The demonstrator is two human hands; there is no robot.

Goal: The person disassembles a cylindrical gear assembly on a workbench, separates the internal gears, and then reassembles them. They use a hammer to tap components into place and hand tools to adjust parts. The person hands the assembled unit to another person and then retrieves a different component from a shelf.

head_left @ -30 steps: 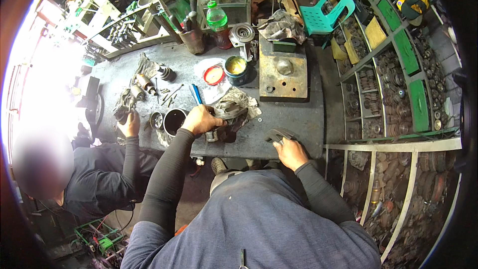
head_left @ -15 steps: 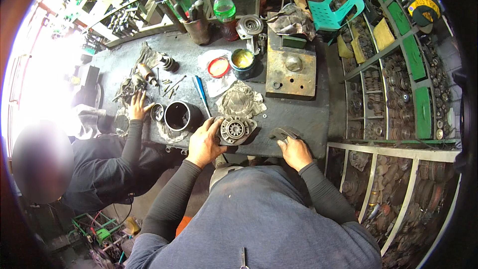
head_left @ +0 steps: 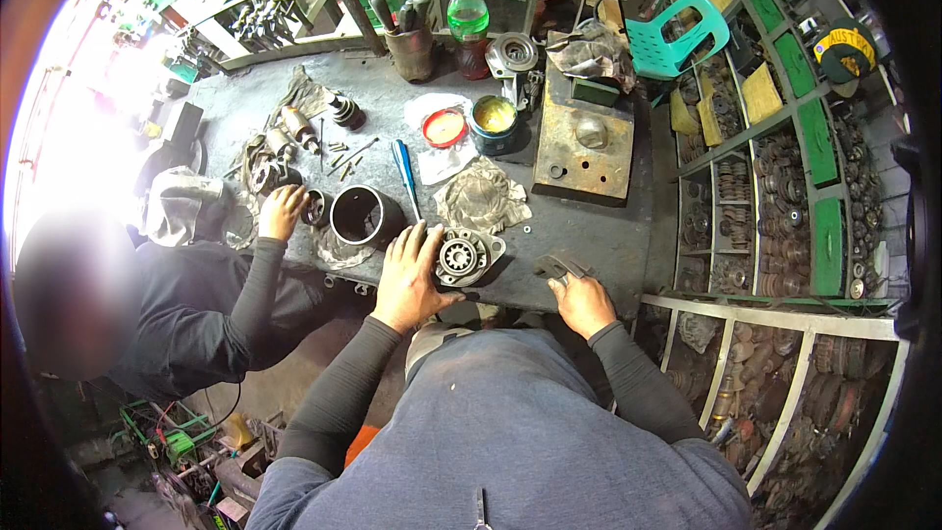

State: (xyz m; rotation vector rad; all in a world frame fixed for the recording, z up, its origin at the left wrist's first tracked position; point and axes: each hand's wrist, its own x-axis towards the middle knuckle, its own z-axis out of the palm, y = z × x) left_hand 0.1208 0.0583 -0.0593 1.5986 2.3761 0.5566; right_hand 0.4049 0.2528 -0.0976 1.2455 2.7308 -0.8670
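Observation:
At the bench's near edge stands a round metal housing with a toothed gear in its middle and a flanged rim. My left hand wraps its left side, fingers along the far edge and thumb along the near edge. To the right of it, my right hand is closed on a dark metal tool like pliers, whose head points away over the bench edge; the grip end is hidden in my palm. A blue-handled screwdriver lies just beyond my left fingertips.
Left of my hand stand a dark open cylinder and a small ring-shaped part; a co-worker's hand is beside them. Beyond lie a crumpled rag, a grease tin, a red lid and a rusty metal block.
The whole view has shifted slightly. My left thumb now stretches farther right along the housing's near side. The co-worker's spread fingers have curled in, and that hand has moved nearer the ring-shaped part.

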